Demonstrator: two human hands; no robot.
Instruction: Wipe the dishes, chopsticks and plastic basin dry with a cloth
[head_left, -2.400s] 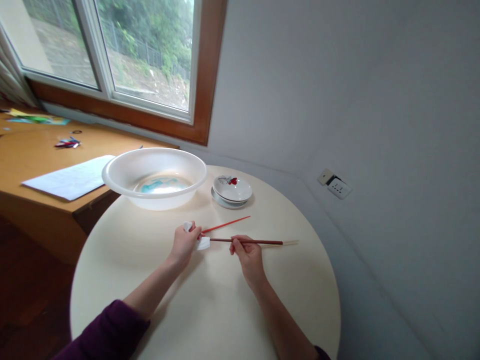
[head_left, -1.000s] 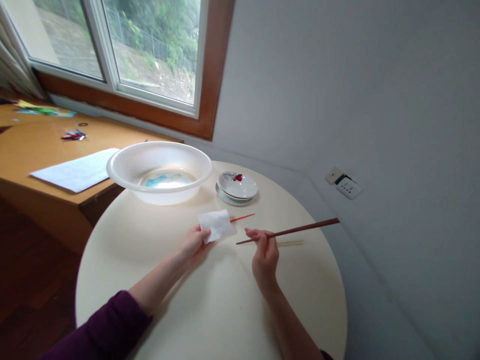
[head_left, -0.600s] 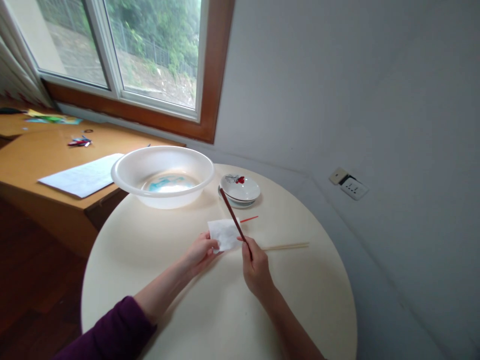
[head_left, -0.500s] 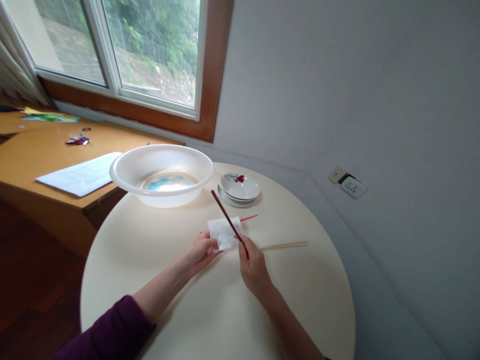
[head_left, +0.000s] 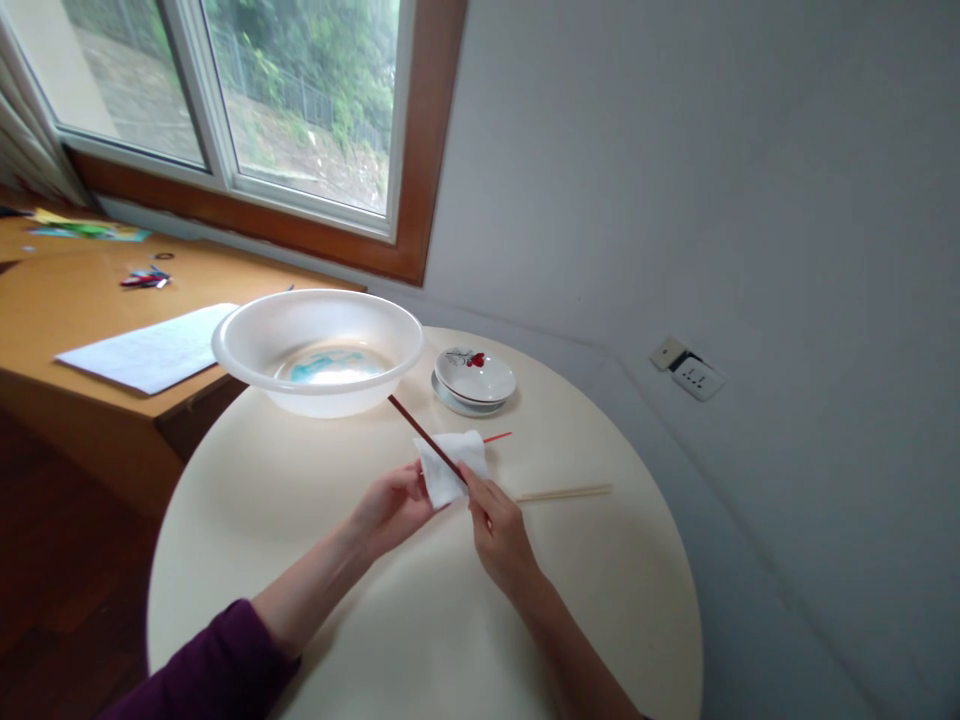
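Observation:
My left hand (head_left: 396,505) is closed on a small white cloth or tissue (head_left: 444,482), which lies spread across its fingers. My right hand (head_left: 499,525) grips one end of a dark brown chopstick (head_left: 421,432); the stick slants across the white piece, its far tip up and to the left. From behind the white piece the tip of a thin red stick (head_left: 497,437) pokes out; the rest of it is hidden. Just right of my right hand a pair of pale chopsticks (head_left: 566,493) lies on the round table (head_left: 360,640).
A large whitish plastic basin (head_left: 319,398) stands at the table's back left. Beside it is a small stack of dishes (head_left: 487,382), the top one with a red flower. On a wooden desk (head_left: 82,320) at left lies paper (head_left: 154,350). A wall socket (head_left: 697,378) is at right.
My right hand has tilted the brown chopstick lower and to the left, bringing it down onto the white piece. The left hand still holds that piece, slightly turned.

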